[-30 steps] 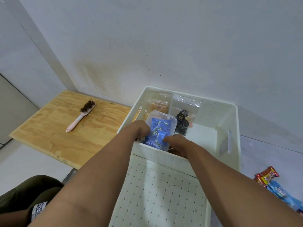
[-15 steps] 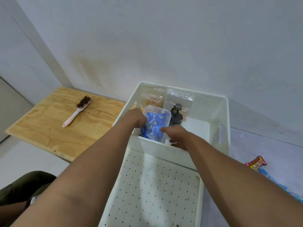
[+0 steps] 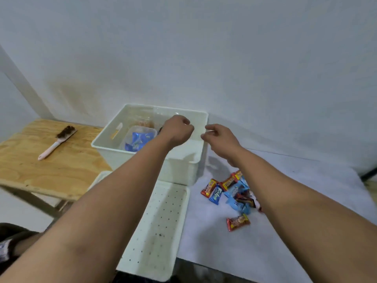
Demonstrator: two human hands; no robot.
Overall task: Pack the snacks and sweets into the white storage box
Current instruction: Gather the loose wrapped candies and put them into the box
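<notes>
The white storage box [image 3: 114,137] stands against the wall. Inside it lies a clear tub of blue-wrapped sweets [image 3: 138,139], with a bag of brown snacks [image 3: 144,123] behind it. My left hand [image 3: 177,129] hovers over the box, fingers curled and empty. My right hand [image 3: 220,137] hangs above the box's right rim, fingers loosely apart, holding nothing. A pile of red and blue wrapped sweets [image 3: 230,190] lies on the white surface right of the box, partly hidden by my right forearm. One red sweet [image 3: 237,222] lies apart, nearer to me.
The box's perforated white lid [image 3: 159,227] lies flat in front of the box. A plywood board [image 3: 40,166] to the left carries a pink-handled brush [image 3: 57,142]. A pale wall runs close behind the box.
Both hands have let go of the tub of blue sweets, lifted out of the box and shifted right. The view has swung right, showing the sweets pile.
</notes>
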